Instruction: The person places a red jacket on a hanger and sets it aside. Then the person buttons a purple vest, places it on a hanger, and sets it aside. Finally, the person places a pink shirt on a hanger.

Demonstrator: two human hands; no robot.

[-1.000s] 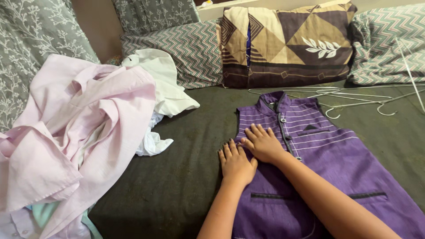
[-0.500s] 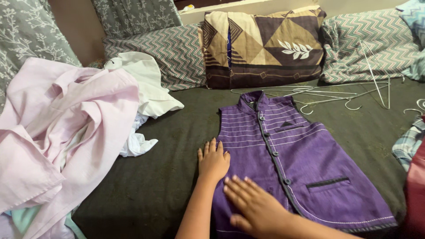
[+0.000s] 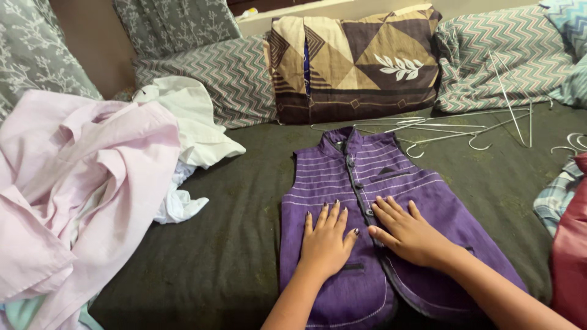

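A purple sleeveless vest [image 3: 379,183] with pale stripes across the chest and a dark button line lies face up on a dark green bedsheet [image 3: 238,244]. My left hand [image 3: 325,239] rests flat on the vest's left half, fingers spread. My right hand [image 3: 408,232] lies flat on the right half, next to the button line. Both palms press the cloth and hold nothing.
A heap of pink and white clothes [image 3: 92,183] fills the left side. Several wire hangers [image 3: 452,128] lie behind the vest. Patterned pillows [image 3: 354,61] line the back. A checked cloth [image 3: 559,195] and a red garment [image 3: 572,256] sit at the right edge.
Both hands have slid over the vest: the right went down towards the hem and is back at mid-chest, the left has settled lower on the left half. The view has shifted.
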